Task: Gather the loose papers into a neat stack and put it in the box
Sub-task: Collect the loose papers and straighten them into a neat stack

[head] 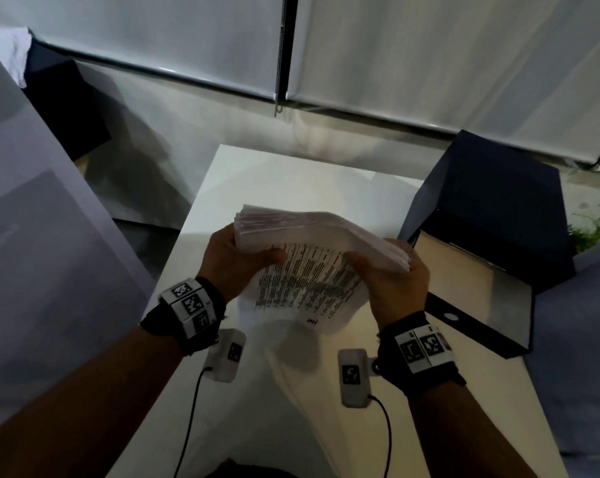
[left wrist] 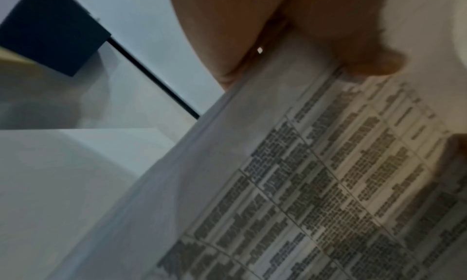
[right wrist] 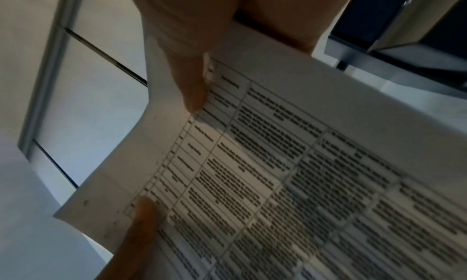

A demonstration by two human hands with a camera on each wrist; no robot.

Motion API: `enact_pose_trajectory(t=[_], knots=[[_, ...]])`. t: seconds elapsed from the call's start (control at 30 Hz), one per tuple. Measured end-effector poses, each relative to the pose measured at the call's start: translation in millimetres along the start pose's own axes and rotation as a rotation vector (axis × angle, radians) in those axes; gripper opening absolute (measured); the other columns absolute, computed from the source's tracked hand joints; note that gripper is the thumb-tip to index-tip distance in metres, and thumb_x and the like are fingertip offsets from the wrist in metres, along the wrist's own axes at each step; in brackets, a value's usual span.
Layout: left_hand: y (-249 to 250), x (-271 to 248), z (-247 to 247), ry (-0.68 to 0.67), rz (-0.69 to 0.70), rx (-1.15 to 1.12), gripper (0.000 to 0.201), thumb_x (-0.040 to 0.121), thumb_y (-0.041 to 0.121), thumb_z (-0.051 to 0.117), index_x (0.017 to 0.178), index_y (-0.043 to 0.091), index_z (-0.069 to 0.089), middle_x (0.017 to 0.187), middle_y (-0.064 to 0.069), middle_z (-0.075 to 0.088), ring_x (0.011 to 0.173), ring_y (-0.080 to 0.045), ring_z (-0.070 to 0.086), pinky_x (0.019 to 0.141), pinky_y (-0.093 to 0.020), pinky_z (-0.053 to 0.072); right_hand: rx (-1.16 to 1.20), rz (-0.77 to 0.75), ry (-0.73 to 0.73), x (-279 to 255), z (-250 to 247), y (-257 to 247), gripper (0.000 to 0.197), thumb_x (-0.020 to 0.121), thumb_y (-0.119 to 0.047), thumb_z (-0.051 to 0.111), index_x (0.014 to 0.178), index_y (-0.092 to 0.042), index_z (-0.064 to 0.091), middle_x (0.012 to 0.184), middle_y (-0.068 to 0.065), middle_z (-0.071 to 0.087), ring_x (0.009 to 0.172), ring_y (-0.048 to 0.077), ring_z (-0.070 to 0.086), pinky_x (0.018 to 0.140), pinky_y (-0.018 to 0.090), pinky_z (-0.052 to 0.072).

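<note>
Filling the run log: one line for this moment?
left hand: holds stack | right hand: holds stack | box: open, empty

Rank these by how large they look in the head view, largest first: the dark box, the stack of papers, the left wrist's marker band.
1. Dark box, lid included.
2. Stack of papers, held by the left hand and right hand; it sits nearer the camera, so real sizes may differ.
3. Marker band, clearly smallest.
</note>
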State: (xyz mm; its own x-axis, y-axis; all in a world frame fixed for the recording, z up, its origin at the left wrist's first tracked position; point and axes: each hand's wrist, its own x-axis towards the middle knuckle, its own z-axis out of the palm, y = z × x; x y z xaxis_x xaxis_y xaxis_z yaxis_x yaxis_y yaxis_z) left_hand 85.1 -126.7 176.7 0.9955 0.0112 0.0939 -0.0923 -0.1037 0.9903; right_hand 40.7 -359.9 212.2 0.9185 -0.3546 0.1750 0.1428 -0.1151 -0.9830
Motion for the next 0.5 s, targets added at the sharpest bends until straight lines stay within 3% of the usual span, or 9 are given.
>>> enact_pose_trajectory(t=[0.07, 0.13, 0.23, 0.3, 0.4, 0.5], knots=[[-9, -5, -5, -0.095, -0.041, -0.008, 0.054, 0.052, 0.031, 0.094, 0.1, 0.019, 0.072, 0.093, 0.003, 0.077, 0.089, -0.012, 0.073, 0.076, -0.031, 0.06, 0.045, 0.017, -0.027, -5, -4, 5, 0.045, 0.064, -0.005, 0.086, 0.099, -0.015, 0.061, 0.09, -0.001, 0.066, 0.078, 0.006, 0.067, 0.069, 0.023, 0.058], [-19, -6, -7, -0.134, -0.096, -0.014, 0.058, 0.054, 0.029, 0.094, 0.105, 0.012, 0.072, 0.098, -0.001, 0.077, 0.093, -0.018, 0.073, 0.081, -0.039, 0.059, 0.077, 0.013, -0.028, -7, -2, 8, 0.051, 0.064, -0.012, 0.087, 0.106, -0.019, 0.058, 0.095, -0.002, 0.064, 0.083, 0.007, 0.067, 0.072, 0.026, 0.058], [-21, -5, -4, -0.094, -0.115, -0.034, 0.045, 0.067, 0.009, 0.087, 0.108, 0.008, 0.071, 0.1, -0.002, 0.077, 0.095, -0.018, 0.073, 0.087, -0.042, 0.059, 0.128, -0.015, 0.032, -6, 11, 3, 0.028, 0.076, -0.016, 0.078, 0.097, -0.013, 0.06, 0.081, -0.01, 0.064, 0.069, -0.004, 0.062, 0.061, 0.015, 0.051], [-19, -7, -1, -0.078, -0.11, -0.037, 0.037, 0.07, 0.008, 0.085, 0.105, 0.008, 0.072, 0.097, -0.001, 0.077, 0.092, -0.017, 0.073, 0.086, -0.04, 0.059, 0.17, 0.024, 0.091, -1, 16, 1, 0.009, 0.084, -0.013, 0.073, 0.087, -0.014, 0.064, 0.071, -0.014, 0.066, 0.066, -0.002, 0.06, 0.062, 0.019, 0.05], [-19, -10, -4, -0.074, -0.114, -0.054, 0.038, 0.068, 0.012, 0.086, 0.103, 0.009, 0.073, 0.097, -0.004, 0.077, 0.092, -0.019, 0.074, 0.083, -0.04, 0.06, 0.21, 0.076, 0.146, 7, 12, 2, 0.011, 0.089, -0.008, 0.061, 0.088, -0.019, 0.065, 0.076, -0.008, 0.071, 0.075, 0.011, 0.065, 0.071, 0.034, 0.052], [-18, -11, -7, -0.111, -0.106, -0.113, 0.044, 0.065, 0.009, 0.088, 0.106, 0.006, 0.072, 0.099, -0.008, 0.077, 0.094, -0.024, 0.073, 0.083, -0.041, 0.06, 0.216, 0.053, 0.109, 8, 11, -2, 0.013, 0.088, -0.016, 0.058, 0.099, -0.02, 0.063, 0.097, 0.007, 0.072, 0.092, 0.027, 0.066, 0.082, 0.041, 0.054]])
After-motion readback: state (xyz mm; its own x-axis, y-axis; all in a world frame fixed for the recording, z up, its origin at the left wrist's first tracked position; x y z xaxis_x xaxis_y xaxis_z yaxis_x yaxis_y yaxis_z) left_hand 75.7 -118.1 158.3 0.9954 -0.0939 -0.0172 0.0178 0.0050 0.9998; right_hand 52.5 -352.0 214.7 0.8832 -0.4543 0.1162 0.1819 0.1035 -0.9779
